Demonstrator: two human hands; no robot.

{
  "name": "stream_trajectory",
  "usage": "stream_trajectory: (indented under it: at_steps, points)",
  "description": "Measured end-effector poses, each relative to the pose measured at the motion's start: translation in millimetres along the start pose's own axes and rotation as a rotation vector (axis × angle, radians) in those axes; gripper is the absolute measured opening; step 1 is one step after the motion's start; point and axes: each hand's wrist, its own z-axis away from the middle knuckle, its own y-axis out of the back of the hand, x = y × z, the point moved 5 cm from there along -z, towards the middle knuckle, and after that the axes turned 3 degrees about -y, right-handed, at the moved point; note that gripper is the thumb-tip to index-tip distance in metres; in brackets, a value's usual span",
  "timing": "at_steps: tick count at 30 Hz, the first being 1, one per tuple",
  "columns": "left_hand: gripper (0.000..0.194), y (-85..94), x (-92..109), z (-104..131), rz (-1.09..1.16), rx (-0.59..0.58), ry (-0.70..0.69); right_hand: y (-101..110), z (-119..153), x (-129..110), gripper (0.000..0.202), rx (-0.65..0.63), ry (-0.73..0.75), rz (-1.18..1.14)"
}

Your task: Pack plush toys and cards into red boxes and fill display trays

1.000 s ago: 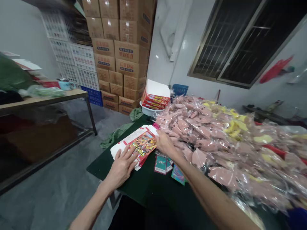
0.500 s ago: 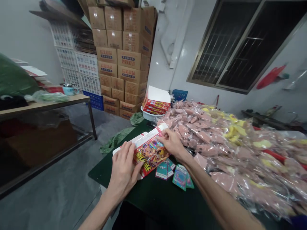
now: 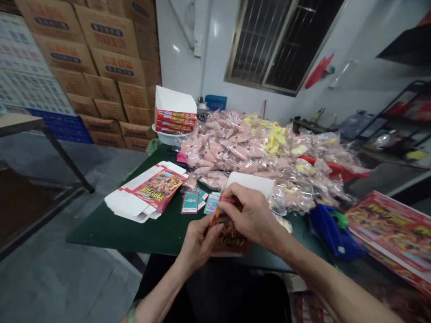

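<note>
In front of me, a printed red carton (image 3: 230, 246) stands near the table's front edge with its white flap (image 3: 252, 180) raised at the back. My left hand (image 3: 198, 240) pinches the carton's left edge between thumb and fingers. Over its top, my right hand (image 3: 254, 215) is closed with bent fingers on the upper edge, covering much of the print. To the left lies a stack of flat red-and-white cartons (image 3: 153, 190). Between that stack and my hands are teal cards (image 3: 190, 203) and a blue-purple patterned card (image 3: 211, 204), partly covered by my right hand.
Pink plush pieces in clear bags (image 3: 235, 146) are heaped across the green table (image 3: 134, 235). Behind stands a white basin (image 3: 171, 137) holding red boxes (image 3: 177, 121). A blue tape dispenser (image 3: 333, 233) and a large printed red box (image 3: 397, 231) are at right. Brown cartons (image 3: 114, 63) are stacked behind.
The view has turned right. Both hands have left the flat carton stack at left and now hold a carton with a raised flap nearer to me.
</note>
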Motion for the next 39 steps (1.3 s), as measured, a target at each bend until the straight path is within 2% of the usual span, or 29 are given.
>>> stream_trajectory:
  at_steps: [1,3,5,7,10,12,14,17,20,24,27,29,31,36,38,39]
  points:
    - [0.025,2.7,-2.9,-2.4,0.07,0.059,0.069,9.0,5.6,0.6,0.005,0.13,0.059,0.07]
    - [0.027,12.6,-11.2,-5.3,0.19,0.17,0.188,26.1,22.6,4.5,0.018,0.411,0.129,0.166]
    - [0.034,23.6,-19.8,-6.9,0.236,0.214,0.24,32.5,39.9,19.4,0.026,0.566,0.058,0.133]
    - [0.036,32.6,-28.4,-8.5,0.184,0.208,0.219,21.4,50.4,44.8,0.026,0.542,-0.102,-0.038]
    - [0.037,38.0,-44.6,-10.0,0.102,0.19,0.171,-18.7,54.2,82.0,0.027,0.375,-0.286,-0.367]
    - [0.038,36.7,-53.5,-10.6,0.084,0.166,0.174,-41.6,52.9,97.1,0.028,0.33,-0.338,-0.528]
    - [0.038,35.3,-54.8,-11.3,0.061,0.132,0.168,-51.7,51.3,102.2,0.03,0.341,-0.34,-0.612]
    - [0.031,40.4,-44.9,-9.8,0.001,0.123,0.127,-47.8,54.2,93.2,0.045,0.345,-0.27,-0.614]
    - [0.021,50.8,-38.2,-3.4,-0.163,0.128,0.067,-40.7,62.5,77.0,0.053,0.283,-0.149,-0.48]
    - [0.023,56.6,-51.4,1.9,-0.218,0.069,0.048,-44.6,62.6,67.2,0.047,0.218,-0.007,-0.282]
    - [0.041,53.7,-55.8,-2.4,-0.116,0.033,0.056,-48.6,53.9,70.4,0.039,0.217,0.002,-0.262]
    - [0.058,52.6,-46.6,-8.5,-0.06,0.078,-0.009,-49.1,50.0,71.3,0.035,0.223,0.005,-0.266]
    - [0.064,53.1,-31.0,-14.9,-0.076,0.164,-0.125,-47.9,49.6,69.5,0.032,0.252,0.013,-0.261]
    - [0.033,47.1,6.8,-23.7,-0.347,0.324,-0.42,-44.4,54.9,58.2,0.03,0.37,-0.005,-0.214]
    - [0.019,43.3,14.5,-24.0,-0.375,0.357,-0.442,-42.8,56.0,54.3,0.029,0.398,-0.023,-0.191]
    - [0.018,41.7,15.8,-24.0,-0.368,0.365,-0.417,-41.9,56.2,53.2,0.029,0.402,-0.032,-0.189]
